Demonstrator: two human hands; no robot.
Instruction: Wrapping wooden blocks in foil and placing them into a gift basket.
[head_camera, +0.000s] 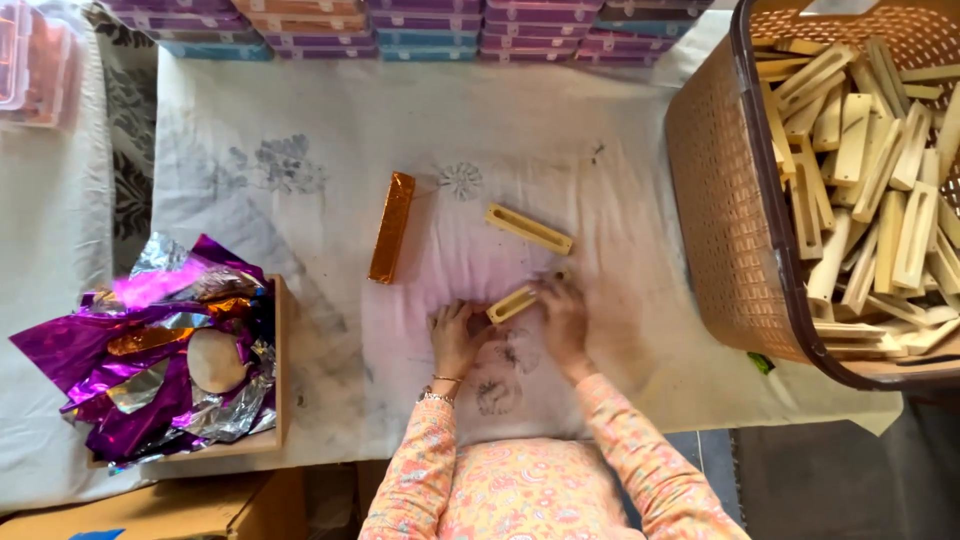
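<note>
Pale wooden slotted block (513, 303) lies on desk (330, 190), pinched at each end by left hand (457, 335) and right hand (563, 318) fingers.

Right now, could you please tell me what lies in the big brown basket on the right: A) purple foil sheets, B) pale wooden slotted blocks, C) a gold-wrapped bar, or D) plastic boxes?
B: the brown basket is piled with pale wooden slotted blocks.
</note>
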